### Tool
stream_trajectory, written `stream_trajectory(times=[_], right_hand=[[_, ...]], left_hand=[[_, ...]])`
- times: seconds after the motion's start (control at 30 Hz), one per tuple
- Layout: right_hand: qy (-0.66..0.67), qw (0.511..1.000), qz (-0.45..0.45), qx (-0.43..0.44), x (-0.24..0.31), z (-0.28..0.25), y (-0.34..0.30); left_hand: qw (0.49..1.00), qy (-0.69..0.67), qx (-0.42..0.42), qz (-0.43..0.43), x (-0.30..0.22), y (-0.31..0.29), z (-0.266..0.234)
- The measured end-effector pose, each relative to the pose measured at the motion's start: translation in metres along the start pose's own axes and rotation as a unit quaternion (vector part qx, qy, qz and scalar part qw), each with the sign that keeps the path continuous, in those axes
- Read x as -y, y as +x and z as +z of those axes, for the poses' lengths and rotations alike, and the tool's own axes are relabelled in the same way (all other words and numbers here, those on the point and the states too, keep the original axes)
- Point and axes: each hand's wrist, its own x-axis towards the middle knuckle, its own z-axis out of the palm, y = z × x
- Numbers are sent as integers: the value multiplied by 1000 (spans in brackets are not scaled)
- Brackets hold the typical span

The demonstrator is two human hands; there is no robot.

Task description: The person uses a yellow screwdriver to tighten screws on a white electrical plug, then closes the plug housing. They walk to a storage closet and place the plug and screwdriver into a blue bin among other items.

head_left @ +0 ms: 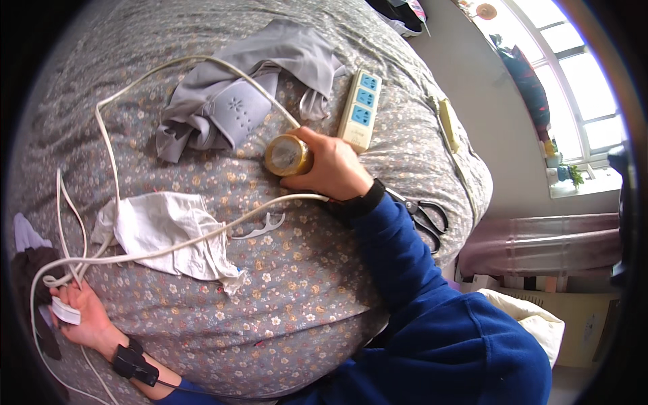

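Out on the flowery bedspread (304,297), the right hand (334,165) has a solid grip on a yellowish tape roll (289,155), just below the grey cloth (239,108) and left of a power strip (361,111) with blue sockets; the left hand (91,322) is way down at lower left, fingers curled round a white piece (66,312), maybe a plug, hard to say near the rim. White cable (297,196) loops between them, crossing a white cloth (162,219); black-handled scissors (413,210) lie by the right forearm.
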Motion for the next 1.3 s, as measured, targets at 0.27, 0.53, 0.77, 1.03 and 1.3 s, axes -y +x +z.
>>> stream_trajectory(times=[0.27, 0.53, 0.77, 1.03, 1.3], right_hand=[[402, 878, 169, 199, -17, -19, 36], [242, 945, 205, 82, -11, -124, 54], [601, 797, 58, 20, 202, -277, 38], [594, 738, -49, 316, 487, -244, -4], [512, 635, -65, 575, 607, -148, -103]], left_hand=[[979, -60, -186, 57, 21, -14, -4], [962, 14, -269, 42, -35, -49, 107], [930, -67, -358, 52, -103, -83, 231], [924, -18, -381, 38, -205, -132, 343], [907, -8, -403, 123, -286, -250, 431]])
